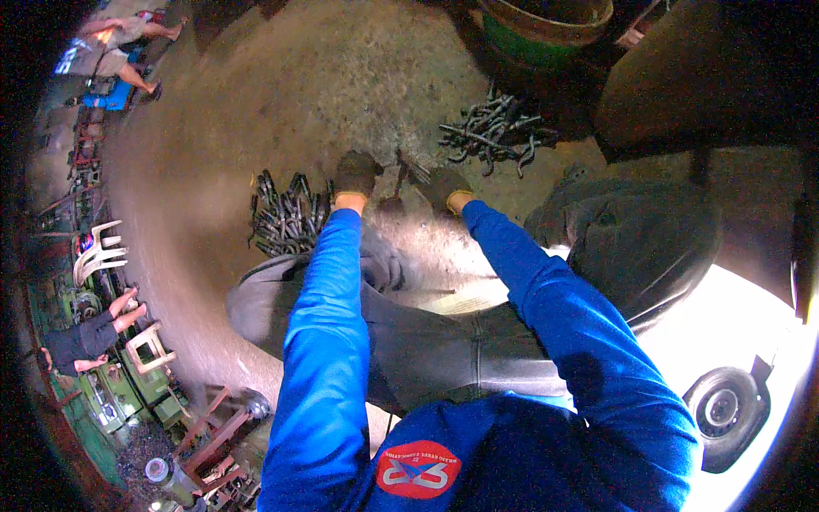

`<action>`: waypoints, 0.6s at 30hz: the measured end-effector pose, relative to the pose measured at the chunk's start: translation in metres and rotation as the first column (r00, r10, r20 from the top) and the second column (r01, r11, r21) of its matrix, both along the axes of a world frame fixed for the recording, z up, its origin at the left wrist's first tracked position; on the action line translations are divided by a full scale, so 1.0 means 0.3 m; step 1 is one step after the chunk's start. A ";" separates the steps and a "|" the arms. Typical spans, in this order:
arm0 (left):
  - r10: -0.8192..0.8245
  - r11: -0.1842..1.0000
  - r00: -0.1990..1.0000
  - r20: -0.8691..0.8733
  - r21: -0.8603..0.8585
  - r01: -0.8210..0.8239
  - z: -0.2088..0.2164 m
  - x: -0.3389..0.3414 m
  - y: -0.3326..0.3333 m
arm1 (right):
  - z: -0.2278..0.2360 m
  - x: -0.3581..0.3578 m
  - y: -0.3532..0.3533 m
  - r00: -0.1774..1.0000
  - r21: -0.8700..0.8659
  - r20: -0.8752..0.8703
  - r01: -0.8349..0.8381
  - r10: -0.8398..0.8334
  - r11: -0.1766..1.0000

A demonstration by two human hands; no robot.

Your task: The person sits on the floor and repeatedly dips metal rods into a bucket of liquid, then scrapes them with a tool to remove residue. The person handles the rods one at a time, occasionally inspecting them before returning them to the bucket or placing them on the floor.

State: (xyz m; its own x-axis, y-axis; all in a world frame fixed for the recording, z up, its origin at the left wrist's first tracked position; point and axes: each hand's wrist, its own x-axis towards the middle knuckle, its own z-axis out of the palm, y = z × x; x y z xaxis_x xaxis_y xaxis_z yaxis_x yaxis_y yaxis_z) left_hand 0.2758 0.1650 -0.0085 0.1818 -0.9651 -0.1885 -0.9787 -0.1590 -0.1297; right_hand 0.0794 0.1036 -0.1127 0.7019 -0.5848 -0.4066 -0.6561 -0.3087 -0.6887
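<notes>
My left hand (357, 173), in a dark glove with a yellowish cuff, is low over the floor beside a heap of short dark metal rods (286, 213). Its fingers blend into the shadow, so their pose cannot be read. My right hand (445, 188), gloved the same way, closes around a few thin greyish metal rods (416, 171) that point toward the gap between the hands. A dark upright metal piece (393, 193) stands in that gap; its kind is unclear. Bent dark rods (493, 135) lie in a second heap beyond my right hand.
A large green-sided round container (542, 34) stands at the far right. My bent legs (461, 350) flank the work spot. Plastic chairs (101, 254), a stool (149, 348), machinery (115, 397) and people (85, 341) line the left. A vehicle wheel (723, 410) is at the lower right.
</notes>
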 end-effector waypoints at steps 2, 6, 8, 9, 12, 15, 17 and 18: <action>-0.037 0.999 0.999 -0.008 0.000 0.037 -0.015 0.041 0.032 | -0.003 0.004 0.021 0.997 -0.140 -0.017 -0.080 0.078 0.987; -0.054 0.998 0.997 0.057 0.020 0.053 -0.050 0.059 0.040 | 0.063 -0.035 0.086 0.956 -0.473 0.293 0.142 0.003 0.869; -0.090 0.994 0.994 0.063 0.067 0.086 -0.054 0.041 0.030 | 0.127 -0.014 0.050 0.904 0.022 0.320 0.294 -0.285 0.956; -0.108 0.991 0.992 0.070 0.087 0.102 -0.047 0.033 0.023 | 0.162 -0.020 0.037 0.951 -0.001 0.256 0.180 -0.174 0.984; -0.050 0.998 0.993 0.109 0.041 0.046 -0.075 0.055 0.045 | 0.271 -0.002 0.038 0.996 0.007 0.090 -0.030 0.029 1.000; 0.056 0.997 0.997 0.043 0.044 -0.058 -0.077 0.068 0.058 | 0.302 0.004 0.066 0.997 -0.053 0.077 0.031 -0.027 0.998; -0.096 0.993 0.987 0.131 0.085 0.086 -0.045 0.012 0.028 | 0.213 -0.016 0.075 0.976 -0.219 0.215 0.082 -0.034 0.972; -0.174 0.981 0.970 0.173 0.112 0.156 -0.026 -0.021 0.016 | 0.158 -0.024 0.078 0.962 -0.257 0.269 0.107 -0.035 0.961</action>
State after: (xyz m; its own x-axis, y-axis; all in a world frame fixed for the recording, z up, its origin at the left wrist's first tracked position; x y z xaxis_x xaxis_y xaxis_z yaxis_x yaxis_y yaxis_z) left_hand 0.2695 0.1699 -0.0163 0.0614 -0.9633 -0.2614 -0.9491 0.0247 -0.3139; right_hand 0.0721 0.1270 -0.0653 0.7148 -0.6983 -0.0381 -0.4923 -0.4638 -0.7366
